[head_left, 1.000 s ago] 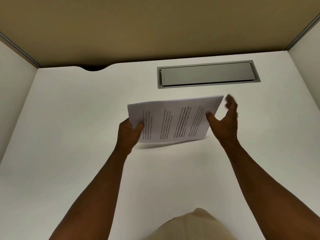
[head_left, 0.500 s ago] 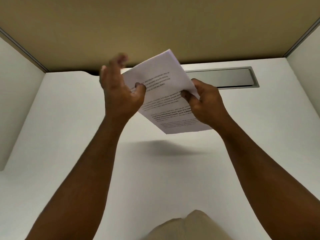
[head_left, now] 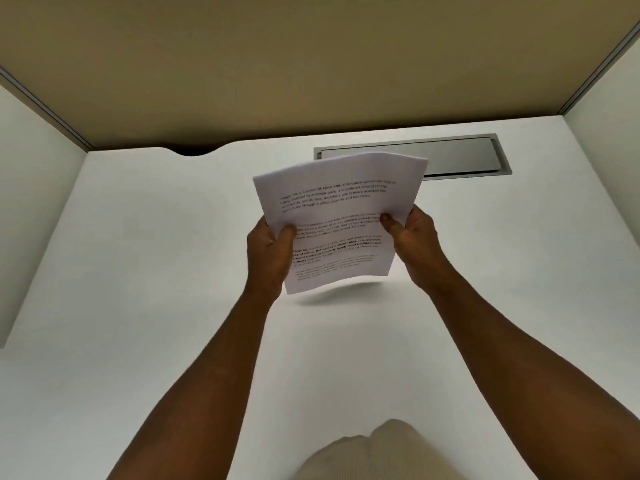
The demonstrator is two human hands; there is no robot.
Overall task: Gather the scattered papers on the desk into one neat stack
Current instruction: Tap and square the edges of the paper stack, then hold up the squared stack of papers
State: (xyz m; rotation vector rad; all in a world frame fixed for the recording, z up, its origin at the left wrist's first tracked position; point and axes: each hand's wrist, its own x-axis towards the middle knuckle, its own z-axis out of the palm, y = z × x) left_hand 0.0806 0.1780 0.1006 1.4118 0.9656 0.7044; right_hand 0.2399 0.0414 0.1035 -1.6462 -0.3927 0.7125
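White printed paper sheets, gathered in one stack — held above the white desk top, just in front of the grey metal cable hatch | left hand pinched the stack's left edge, thumb on top | right hand pinched its right edge — thumb on the page | stack tilted, top edge bowed

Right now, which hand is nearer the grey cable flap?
Right. The right hand grips the papers at their right edge, just below and in front of the flap. The left hand grips the left edge, farther off to the flap's left.
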